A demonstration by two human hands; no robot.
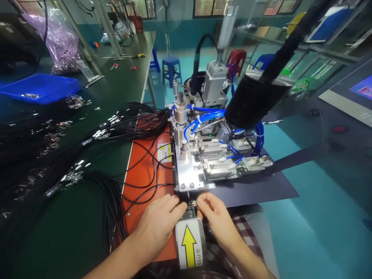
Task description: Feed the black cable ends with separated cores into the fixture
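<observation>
At the front end of a metal machine, my two hands work close together over a narrow feed track. My left hand comes from the left, its fingers curled and thumb reaching to the track; what lies under the fingers is hidden. From the right, my right hand pinches thumb and forefinger at the track, on something too small to name. Just below the fingers is a plate with a yellow arrow pointing away from me. Several black cables run into the machine's left side, beside my left hand.
Bundles of black cables with shiny metal ends spread over the dark green table at left. A blue tray and a purple bag stand behind. A black cylinder overhangs the machine at right; a screen is farther right.
</observation>
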